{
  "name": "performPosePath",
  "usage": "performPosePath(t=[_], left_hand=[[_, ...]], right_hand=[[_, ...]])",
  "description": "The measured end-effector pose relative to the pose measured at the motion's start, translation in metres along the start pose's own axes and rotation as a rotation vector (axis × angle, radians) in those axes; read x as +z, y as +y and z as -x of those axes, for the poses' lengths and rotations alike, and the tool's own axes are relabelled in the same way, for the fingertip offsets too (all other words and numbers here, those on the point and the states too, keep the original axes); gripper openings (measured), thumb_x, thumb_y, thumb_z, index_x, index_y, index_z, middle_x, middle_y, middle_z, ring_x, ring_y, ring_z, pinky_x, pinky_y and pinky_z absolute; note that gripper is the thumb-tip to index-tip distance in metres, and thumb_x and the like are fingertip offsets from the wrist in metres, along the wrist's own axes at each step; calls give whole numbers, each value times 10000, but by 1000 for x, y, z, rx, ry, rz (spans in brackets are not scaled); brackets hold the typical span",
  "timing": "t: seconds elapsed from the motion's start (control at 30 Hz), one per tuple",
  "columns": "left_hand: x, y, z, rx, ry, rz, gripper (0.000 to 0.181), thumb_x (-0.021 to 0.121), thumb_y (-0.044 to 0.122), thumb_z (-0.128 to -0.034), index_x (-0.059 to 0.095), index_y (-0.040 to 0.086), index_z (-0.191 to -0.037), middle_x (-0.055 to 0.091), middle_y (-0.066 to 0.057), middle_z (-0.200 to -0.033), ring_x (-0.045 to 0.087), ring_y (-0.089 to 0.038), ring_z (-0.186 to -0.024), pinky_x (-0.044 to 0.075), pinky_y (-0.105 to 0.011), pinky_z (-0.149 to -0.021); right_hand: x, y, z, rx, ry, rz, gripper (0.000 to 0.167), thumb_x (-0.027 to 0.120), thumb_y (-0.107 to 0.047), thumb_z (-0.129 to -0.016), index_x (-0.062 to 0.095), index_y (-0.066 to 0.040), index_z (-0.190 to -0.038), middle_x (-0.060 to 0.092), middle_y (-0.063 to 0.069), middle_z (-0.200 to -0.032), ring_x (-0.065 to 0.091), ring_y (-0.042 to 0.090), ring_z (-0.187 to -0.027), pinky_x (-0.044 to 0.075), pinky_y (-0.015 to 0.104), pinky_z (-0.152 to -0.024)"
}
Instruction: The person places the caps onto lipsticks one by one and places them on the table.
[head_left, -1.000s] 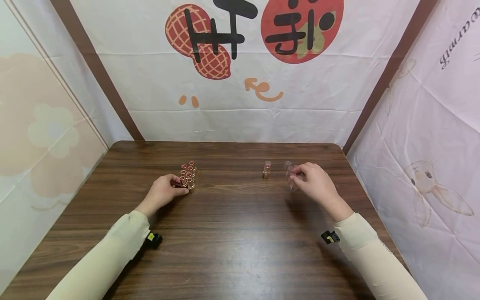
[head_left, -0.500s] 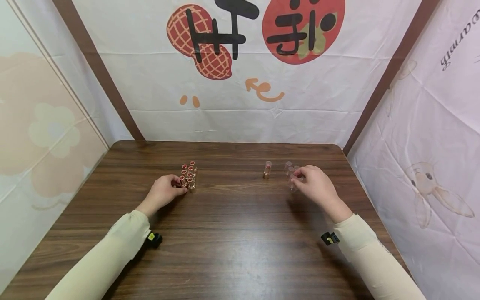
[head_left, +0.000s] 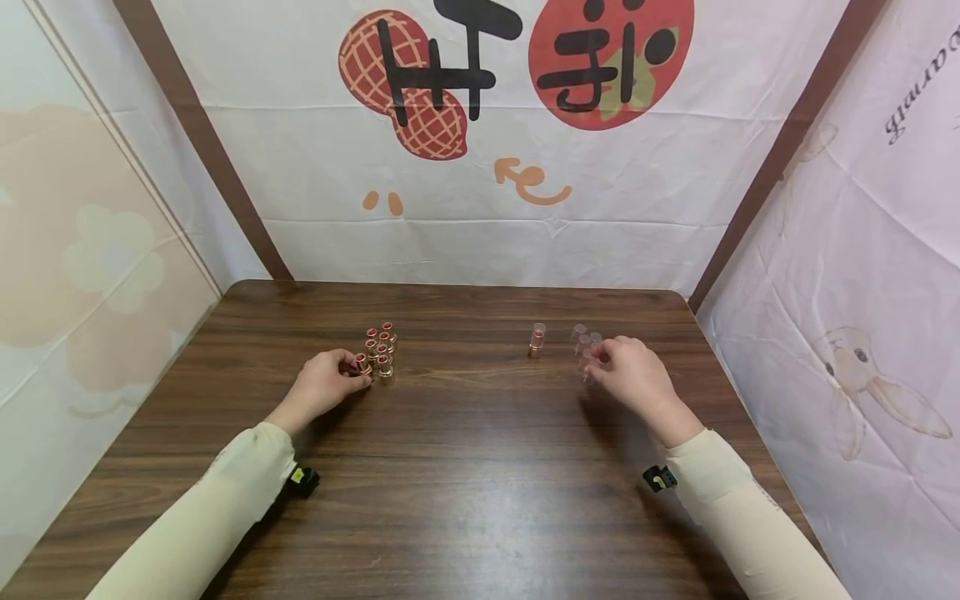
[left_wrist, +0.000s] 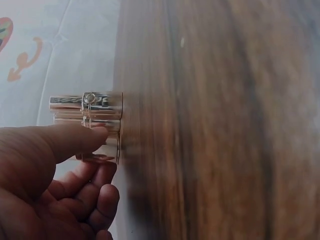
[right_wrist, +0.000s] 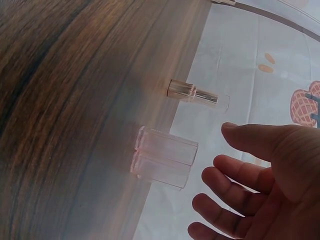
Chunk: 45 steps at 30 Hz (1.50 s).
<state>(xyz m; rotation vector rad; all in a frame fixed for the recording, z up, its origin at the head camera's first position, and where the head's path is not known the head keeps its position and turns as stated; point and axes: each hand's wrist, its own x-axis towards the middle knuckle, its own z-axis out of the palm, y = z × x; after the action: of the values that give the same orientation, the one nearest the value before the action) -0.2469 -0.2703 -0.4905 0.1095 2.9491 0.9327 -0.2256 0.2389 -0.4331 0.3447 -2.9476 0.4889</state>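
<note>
My left hand (head_left: 326,385) pinches an uncapped gold lipstick tube (head_left: 362,365) with a red top, at the near left of a cluster of several similar upright tubes (head_left: 385,365). The left wrist view shows the thumb laid across the shiny tubes (left_wrist: 102,104), partly hiding the held one. On the right, my right hand (head_left: 636,379) is beside several clear caps (head_left: 580,332) standing on the table. Its thumb and fingers are apart in the right wrist view, with nothing between them, close to the pinkish caps (right_wrist: 167,150). Some caps are hidden by the fingers in the head view.
One gold lipstick (head_left: 536,343) with a clear cap over it stands upright left of the caps. Everything stands on a dark wood table (head_left: 465,467). A printed white cloth (head_left: 465,250) hangs behind the table's far edge, with more cloth at both sides.
My left hand has drawn the pinched lipstick tube slightly left, away from the cluster. My right hand has shifted slightly down beside the caps. The view has drifted a little.
</note>
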Motion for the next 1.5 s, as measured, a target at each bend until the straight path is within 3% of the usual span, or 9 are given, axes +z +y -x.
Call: performPosePath(t=[0.3, 0.63, 0.9, 1.2, 1.5], left_hand=[[-9, 1, 8, 14, 29, -6, 354, 787, 316, -893, 672, 32, -1070, 707, -121, -1005, 635, -254, -902, 483, -390, -777], [-22, 10, 17, 18, 50, 12, 360, 777, 332, -903, 665, 46, -1090, 713, -121, -1030, 652, -254, -931, 494, -370, -775], [-30, 25, 24, 73, 77, 22, 319, 767, 325, -913, 666, 74, -1083, 722, -93, -1019, 664, -233, -933, 501, -364, -783], [-33, 45, 27, 88, 84, 57, 324, 770, 318, -917, 663, 70, -1097, 729, -98, -1029, 677, -232, -934, 517, -362, -786], [-32, 62, 27, 125, 78, 96, 295, 788, 299, -905, 668, 87, -1073, 738, -80, -1024, 695, -219, -928, 534, -363, -793]], right_hand=[[7, 3, -2, -5, -30, 72, 273, 808, -343, -876, 747, -106, -997, 686, 61, -934, 658, 285, -888, 541, 487, -758], [8, 3, -2, -3, 2, 113, 254, 824, -338, -872, 733, -108, -932, 689, 38, -864, 650, 264, -834, 544, 477, -757], [13, 2, -3, 25, 18, 99, 210, 817, -280, -881, 677, -128, -846, 654, 8, -753, 607, 195, -680, 503, 401, -589], [14, 5, 0, 64, -10, 29, 199, 756, -224, -904, 714, -67, -1020, 707, 79, -969, 676, 250, -892, 564, 462, -749], [1, 1, 2, 14, 19, -16, 220, 724, -210, -873, 735, -56, -1029, 689, 79, -980, 657, 268, -947, 549, 460, -833]])
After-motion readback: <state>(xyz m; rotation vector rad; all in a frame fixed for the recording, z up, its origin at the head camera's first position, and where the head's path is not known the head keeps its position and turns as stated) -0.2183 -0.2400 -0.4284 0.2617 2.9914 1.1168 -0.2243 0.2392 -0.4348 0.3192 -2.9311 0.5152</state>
